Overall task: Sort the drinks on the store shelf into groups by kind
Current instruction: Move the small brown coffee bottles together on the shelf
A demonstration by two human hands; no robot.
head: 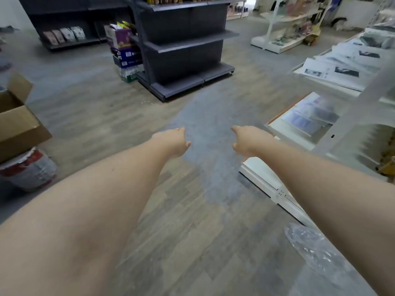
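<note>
wood-look floor [89,116] spreads under both outstretched arms. left hand [174,143] and right hand [248,142] hang over it, fingers loosely curled, holding nothing. dark shelf unit [188,45] stands well beyond the hands, its lower shelves bare; blurred packages sit on its top shelf, drinks or not i cannot tell. stacked cartons [124,50] lean just left of that unit, white shelving [342,129] to its right.

Two hands [171,143] [250,141], four pouches [64,35].
</note>
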